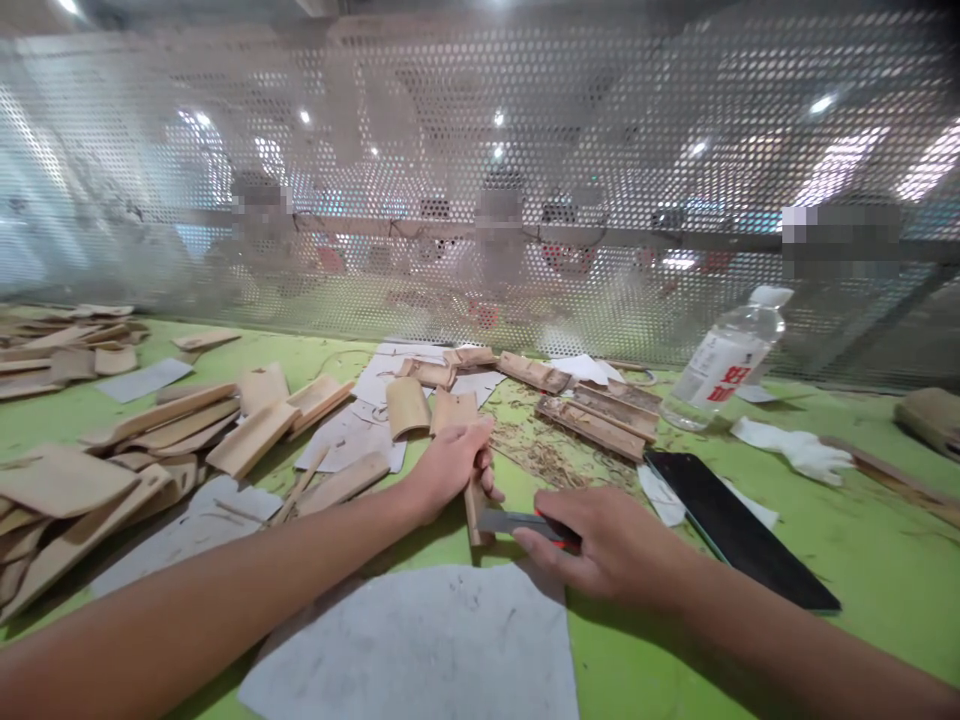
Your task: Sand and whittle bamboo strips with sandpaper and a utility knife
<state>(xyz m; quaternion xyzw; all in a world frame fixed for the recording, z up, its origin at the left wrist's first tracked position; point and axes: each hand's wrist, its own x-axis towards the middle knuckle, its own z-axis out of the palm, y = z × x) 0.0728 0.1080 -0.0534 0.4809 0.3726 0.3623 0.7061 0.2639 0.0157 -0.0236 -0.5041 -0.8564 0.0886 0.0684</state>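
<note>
My left hand (456, 462) is closed around the upper part of a narrow bamboo strip (477, 512), which points down toward me. In my right hand (600, 540) is a utility knife (559, 530) with a black and red handle. Its flat grey blade lies against the lower end of the strip, pointing left. Just beyond my left hand are a curved bamboo piece (409, 407) and another pale piece (453, 408). My left fingers hide the upper part of the strip.
Piles of bamboo pieces (67, 480) cover the left side. Paper (450, 640) lies in front of me. At right are a black phone (742, 530), a water bottle (724, 360) and a white glove (795, 448). Shavings (555, 450) litter the green table (892, 580). A perforated screen (420, 240) stands behind.
</note>
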